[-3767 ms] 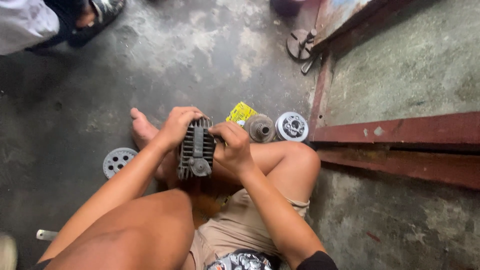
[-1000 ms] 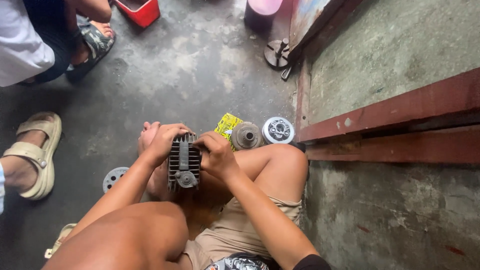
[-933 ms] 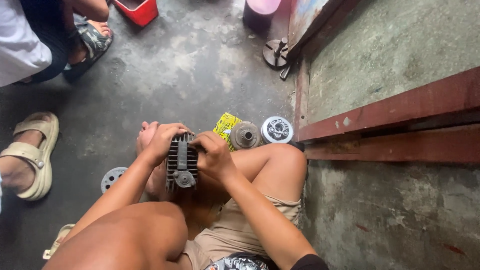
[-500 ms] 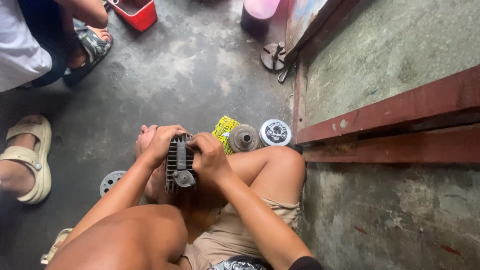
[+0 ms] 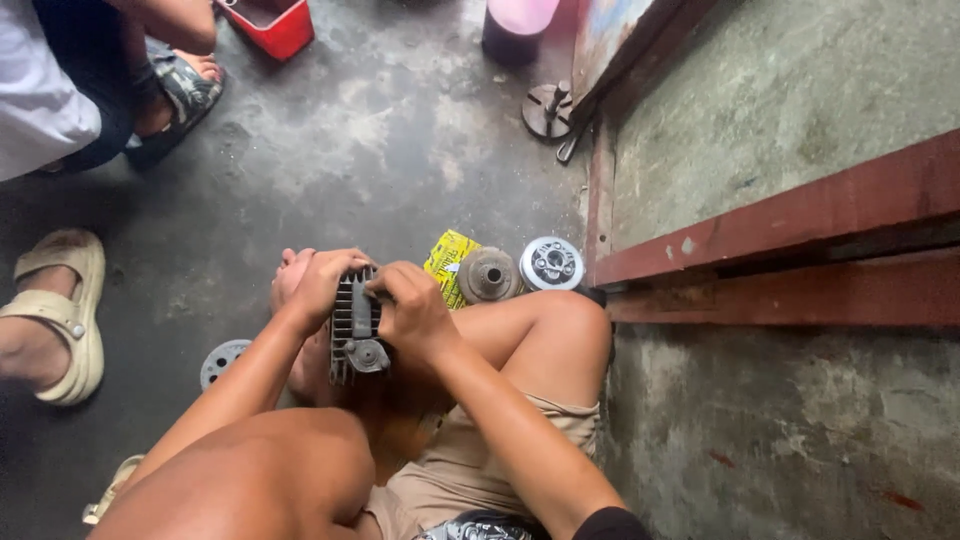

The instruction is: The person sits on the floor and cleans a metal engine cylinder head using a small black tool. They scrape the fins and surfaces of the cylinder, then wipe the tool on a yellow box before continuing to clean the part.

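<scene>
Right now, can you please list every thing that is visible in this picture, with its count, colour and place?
finned metal engine part: 1, dark grey, held between both hands above the lap
yellow packet: 1, yellow, on the floor past the knee
round metal parts: 2, one brownish grey, one silver, side by side right of the packet
perforated disc: 1, grey, on the floor under the left forearm
red container: 1, red, top edge
pink vessel: 1, pink on dark base, top edge
round tool: 1, rusty dark, by the red-trimmed step
other people's sandalled feet: 2, at left
left hand: gripping the part's left side
right hand: gripping its right side
</scene>
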